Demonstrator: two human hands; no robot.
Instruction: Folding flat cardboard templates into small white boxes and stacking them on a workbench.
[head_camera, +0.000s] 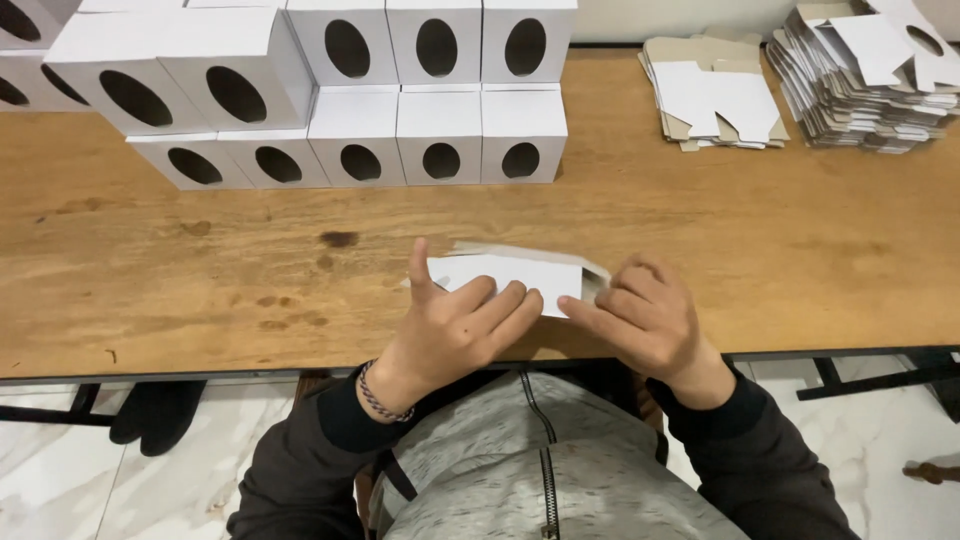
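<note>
1. A flat white cardboard blank (520, 275) lies on the wooden table (750, 250) near its front edge, just ahead of the person's chest, with a brown cardboard edge showing along its back and right side.
2. The left hand (455, 325) rests on the blank's left part, fingers laid flat and pressing down across it, thumb raised upward; it pins the blank rather than clasping it.
3. The right hand (645, 315) is at the blank's right end, fingers curled, with the forefinger stretched left along the front edge; whether it pinches the card I cannot tell.
4. A braided bracelet (380, 398) circles the left wrist, and both arms wear dark sleeves (330, 440) over a grey zipped top.
5. Further back on the left, folded white boxes (440, 135) with oval black-looking windows stand stacked in 2 tiers, touching one another in a row; several more sit tilted at the far left.
6. At the back right, well apart from the hands, lies a small pile of flat blanks (715, 100), and beside it a taller stack of flat blanks (865, 85).
7. Below the table, a pale marbled floor (60, 480) and dark table legs are visible.
</note>
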